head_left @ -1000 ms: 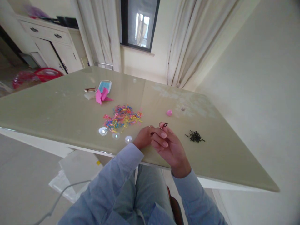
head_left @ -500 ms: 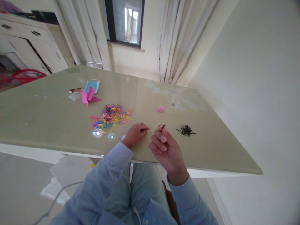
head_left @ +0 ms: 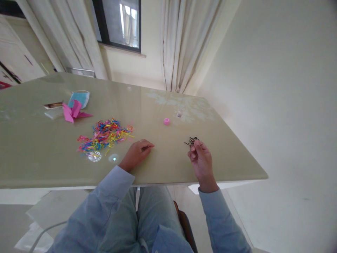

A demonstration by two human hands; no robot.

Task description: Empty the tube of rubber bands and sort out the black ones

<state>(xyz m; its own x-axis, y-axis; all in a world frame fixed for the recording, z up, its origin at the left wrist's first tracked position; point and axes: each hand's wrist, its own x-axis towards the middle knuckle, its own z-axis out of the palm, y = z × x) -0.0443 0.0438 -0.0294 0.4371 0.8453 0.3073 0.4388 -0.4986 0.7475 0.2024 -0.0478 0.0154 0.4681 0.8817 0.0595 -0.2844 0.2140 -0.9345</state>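
My left hand [head_left: 138, 151] rests on the table with its fingers closed in a pinch; whatever lies between them is too small to make out. Over the near edge of the small black pile of strands [head_left: 191, 141] is my right hand [head_left: 201, 156], its thumb and fingers pressed together. The hand partly covers the pile, and what it holds cannot be told. Left of my left hand spreads a heap of multicoloured strands [head_left: 106, 135], pink, blue, yellow and red. A small pink ring-shaped piece [head_left: 166, 121] sits beyond and between the hands.
At the back left of the table [head_left: 163, 168] lie a blue face mask [head_left: 82, 99], folded pink paper [head_left: 74, 111] and a flat printed strip [head_left: 53, 105]. A small clear piece [head_left: 179, 114] is right of the pink ring. A wall borders the right side.
My right hand has moved right, away from my left hand, and lowered to the black pile. The dark piece seen at its fingertips is no longer distinguishable. The view has shifted right.
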